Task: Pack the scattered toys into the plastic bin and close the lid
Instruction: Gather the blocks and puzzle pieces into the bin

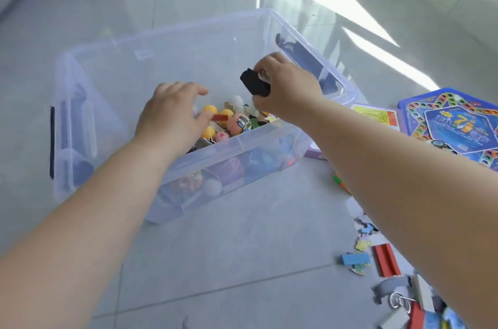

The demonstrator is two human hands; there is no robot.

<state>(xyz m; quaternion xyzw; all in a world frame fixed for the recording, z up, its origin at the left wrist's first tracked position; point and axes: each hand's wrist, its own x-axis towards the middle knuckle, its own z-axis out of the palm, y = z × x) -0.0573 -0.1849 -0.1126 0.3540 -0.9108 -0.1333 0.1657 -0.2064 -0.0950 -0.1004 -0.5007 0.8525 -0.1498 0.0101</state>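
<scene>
Pinching black block (254,82), long axis down-right

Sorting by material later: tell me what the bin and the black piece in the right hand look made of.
Bin: clear, glossy plastic; the toys show through its walls. Black piece, pinched by the right hand: matte, blocky, no shine; perhaps foam or painted wood, cannot tell.
</scene>
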